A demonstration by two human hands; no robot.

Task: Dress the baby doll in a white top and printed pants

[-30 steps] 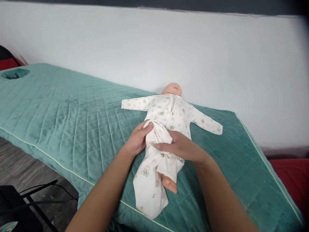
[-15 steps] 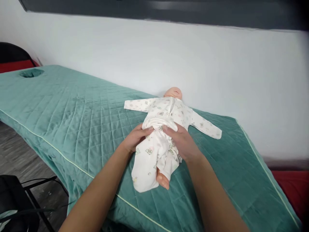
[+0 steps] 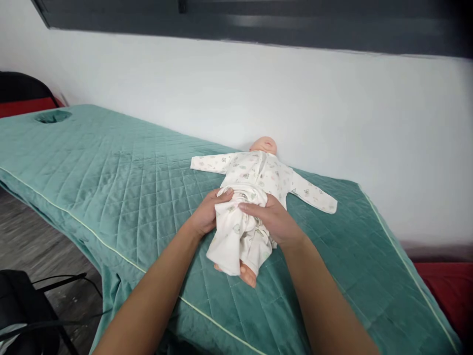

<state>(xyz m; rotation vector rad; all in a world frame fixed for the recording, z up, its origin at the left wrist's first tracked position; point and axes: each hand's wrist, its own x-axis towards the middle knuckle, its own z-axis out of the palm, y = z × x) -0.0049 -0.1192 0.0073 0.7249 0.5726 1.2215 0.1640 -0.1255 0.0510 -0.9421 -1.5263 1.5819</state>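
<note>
A baby doll (image 3: 263,145) lies on its back on the green quilted bed cover (image 3: 148,187), head toward the wall. It wears a white printed long-sleeved top (image 3: 254,167) with both sleeves spread out. White printed baby trousers (image 3: 236,231) are on its legs, the cloth bunched at the waist. My left hand (image 3: 210,209) grips the waist cloth at the doll's left-hand side in view, thumb on top. On the other side my right hand (image 3: 275,217) pinches the gathered cloth, thumb across the front. The doll's feet (image 3: 247,275) show below the hems.
A white wall (image 3: 236,88) with a dark panel (image 3: 258,24) runs behind the bed. A face hole (image 3: 53,116) is at the bed's far left. A black chair (image 3: 25,310) with cables stands at lower left; red fabric (image 3: 443,291) shows at right.
The left-in-view trouser leg has been drawn upward, and more of the feet shows beneath it. My right thumb has shifted left and down over the cloth.
</note>
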